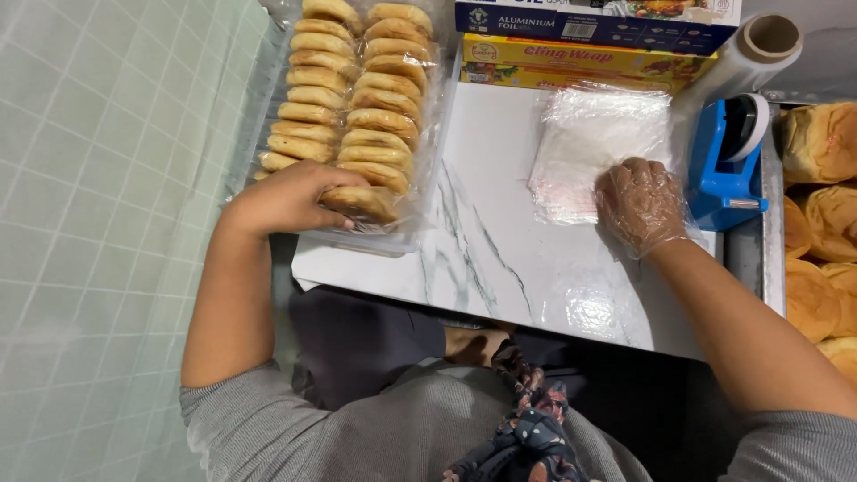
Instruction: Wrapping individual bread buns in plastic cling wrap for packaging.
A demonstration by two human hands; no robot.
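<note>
Packing station, picking step: bare left hand [287, 198] grips nearest bun [361, 203] in its bag; gloved right hand [639, 204] rests flat, fingers loose, on clear bags [585, 138] (next probably separating one).

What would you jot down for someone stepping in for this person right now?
Left hand: bare, gripping the nearest bun in the clear pack of buns at the table's left edge.
Right hand: in a thin plastic glove, fingers on the stack of clear bags.
Blue tape dispenser stands right of the bags; foil and wrap boxes behind.
Marble-look table: no bun bagged there yet.
More buns lie far right.
</note>
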